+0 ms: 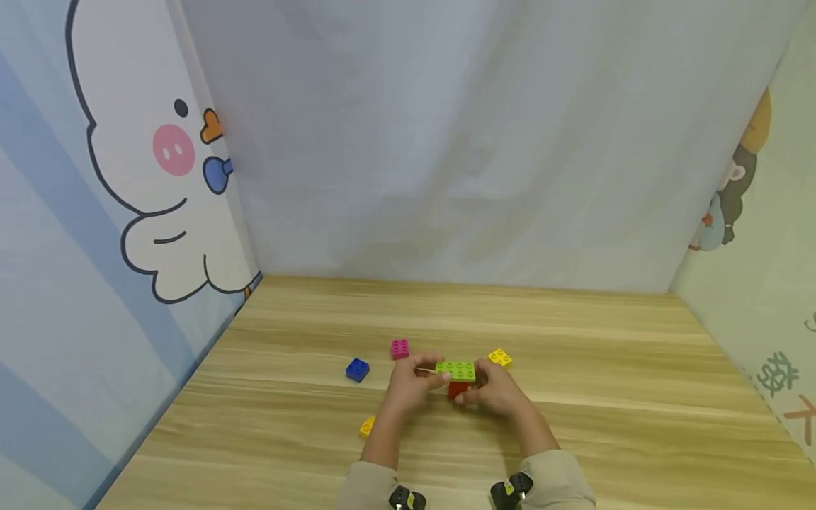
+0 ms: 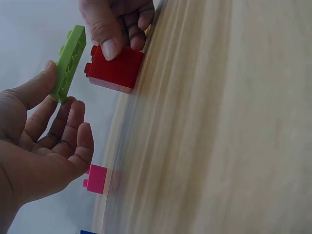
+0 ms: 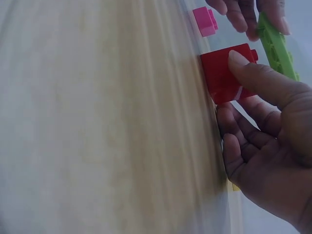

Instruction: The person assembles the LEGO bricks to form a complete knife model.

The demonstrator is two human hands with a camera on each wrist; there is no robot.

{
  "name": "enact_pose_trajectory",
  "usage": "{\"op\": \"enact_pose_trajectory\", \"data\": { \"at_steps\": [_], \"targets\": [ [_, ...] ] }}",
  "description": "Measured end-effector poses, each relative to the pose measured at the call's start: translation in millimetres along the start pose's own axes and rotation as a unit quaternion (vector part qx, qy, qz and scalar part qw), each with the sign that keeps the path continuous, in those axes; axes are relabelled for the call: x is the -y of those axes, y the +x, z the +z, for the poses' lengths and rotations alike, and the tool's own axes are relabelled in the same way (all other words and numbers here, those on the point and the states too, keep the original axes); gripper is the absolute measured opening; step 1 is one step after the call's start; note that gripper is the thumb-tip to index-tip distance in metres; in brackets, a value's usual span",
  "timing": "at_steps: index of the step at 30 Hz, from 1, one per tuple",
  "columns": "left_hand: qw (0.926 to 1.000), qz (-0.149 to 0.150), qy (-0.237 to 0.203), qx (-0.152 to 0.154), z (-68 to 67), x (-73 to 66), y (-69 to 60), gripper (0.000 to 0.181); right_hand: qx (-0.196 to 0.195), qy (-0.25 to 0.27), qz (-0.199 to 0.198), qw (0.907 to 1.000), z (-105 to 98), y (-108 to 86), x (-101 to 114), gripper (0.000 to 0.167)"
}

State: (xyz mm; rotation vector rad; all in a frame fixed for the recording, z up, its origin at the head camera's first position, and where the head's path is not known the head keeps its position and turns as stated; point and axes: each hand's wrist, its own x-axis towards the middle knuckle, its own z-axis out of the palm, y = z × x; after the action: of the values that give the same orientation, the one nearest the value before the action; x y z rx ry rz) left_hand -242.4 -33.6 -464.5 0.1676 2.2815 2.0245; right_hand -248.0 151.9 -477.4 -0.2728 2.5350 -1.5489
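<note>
A long light-green brick (image 1: 455,371) is pinched at its left end by the left hand (image 1: 410,386), between thumb and fingers. Below it a red brick (image 1: 457,390) stands on the table, held by the right hand (image 1: 500,391). In the left wrist view the green brick (image 2: 70,63) is tilted, with a gap between it and the studs of the red brick (image 2: 117,69). The right wrist view shows the right thumb across the face of the red brick (image 3: 225,73), and the green brick (image 3: 277,48) beside its studs.
On the wooden table (image 1: 625,368), a pink brick (image 1: 399,348) and a blue brick (image 1: 358,370) lie left of the hands. One yellow brick (image 1: 500,358) is behind the right hand, another (image 1: 366,426) beside the left forearm. A grey curtain (image 1: 459,142) hangs behind.
</note>
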Motion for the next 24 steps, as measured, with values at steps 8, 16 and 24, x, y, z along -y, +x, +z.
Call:
{"op": "enact_pose_trajectory", "data": {
  "at_steps": [8, 16, 24],
  "targets": [
    [0.9997, 0.002, 0.024, 0.004, 1.4, 1.5, 2.9, 0.034, 0.015, -0.002, -0.022, 0.9997, -5.6, -0.7, -3.6, 0.032],
    [0.9967, 0.010, 0.079, 0.019, 4.3, 6.2, 10.7, 0.030, 0.018, -0.003, -0.025, 0.9995, -4.8, -0.9, -5.9, 0.032],
    [0.9838, 0.044, 0.161, 0.065, 3.7, 1.2, 13.7, 0.030, 0.020, -0.004, -0.031, 0.9993, -5.7, 0.8, -7.2, 0.034]
  ]
}}
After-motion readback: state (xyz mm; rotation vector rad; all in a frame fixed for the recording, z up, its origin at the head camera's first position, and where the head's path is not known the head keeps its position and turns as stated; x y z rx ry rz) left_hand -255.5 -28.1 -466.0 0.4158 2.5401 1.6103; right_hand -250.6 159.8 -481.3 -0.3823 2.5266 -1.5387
